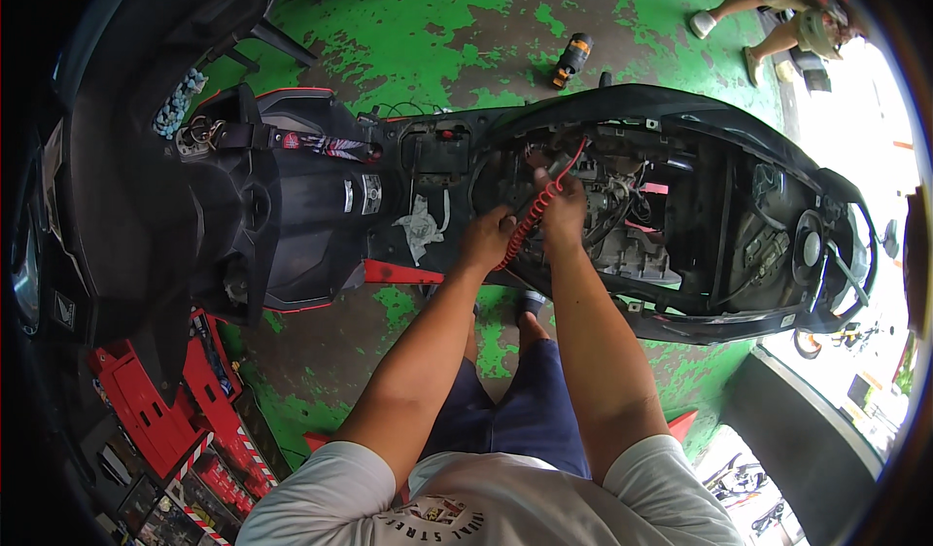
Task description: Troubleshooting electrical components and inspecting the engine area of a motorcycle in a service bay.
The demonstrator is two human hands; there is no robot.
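Green floor [428, 35]; red coil [531, 221] diag., bottom L to top R; L hand [485, 242], R hand [564, 212]: fingers [571, 188] curled, grip unclear.

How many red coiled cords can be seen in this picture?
1. The red coiled cord runs between the left hand and the right hand, above the scooter. Others could be hidden among its parts.
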